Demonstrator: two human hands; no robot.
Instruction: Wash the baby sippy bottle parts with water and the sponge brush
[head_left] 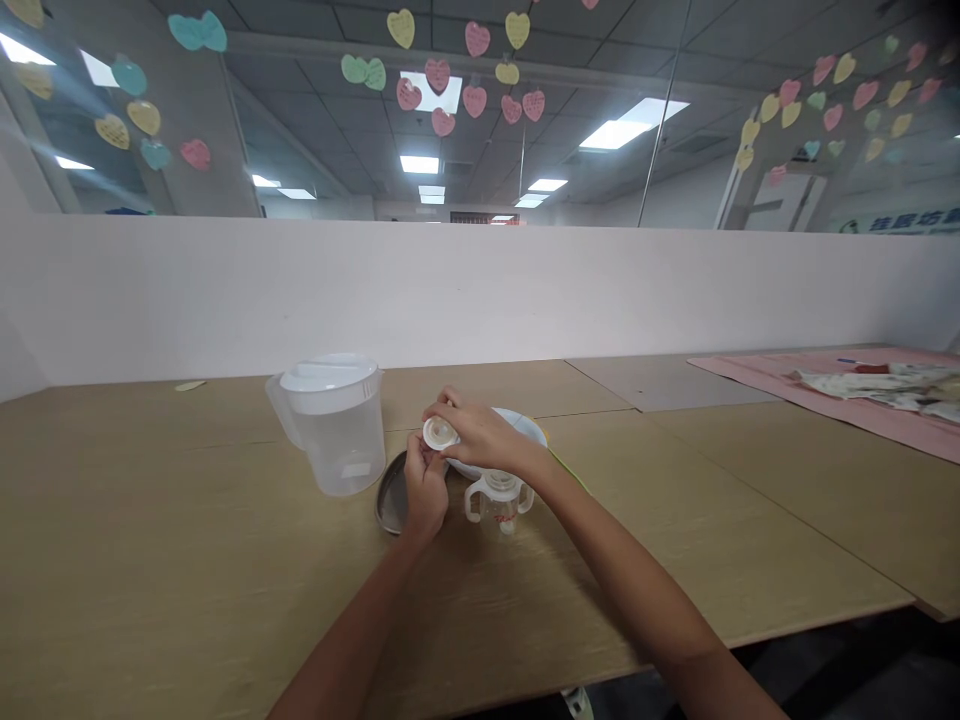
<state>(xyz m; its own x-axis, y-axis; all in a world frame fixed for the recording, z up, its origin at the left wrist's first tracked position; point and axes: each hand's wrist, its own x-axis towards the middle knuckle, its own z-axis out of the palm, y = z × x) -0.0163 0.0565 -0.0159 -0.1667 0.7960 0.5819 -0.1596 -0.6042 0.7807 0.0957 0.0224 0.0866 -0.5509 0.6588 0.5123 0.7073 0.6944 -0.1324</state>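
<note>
Both of my hands meet above the wooden table [187, 560] and share a small round white cap [439, 432]. My left hand [424, 490] pinches it from below with closed fingers. My right hand [480, 432] grips it from the right and above. Just below the hands stands a clear baby bottle with two white handles [498, 500]. A white bowl [534, 428] sits behind my right hand, partly hidden. A dark round lid [390, 495] lies flat under my left hand.
A clear plastic jug with a white lid [330, 425] stands left of the hands. A white partition wall [480, 290] runs along the table's back. At the far right a pink cloth [840, 395] holds folded fabric [885, 385].
</note>
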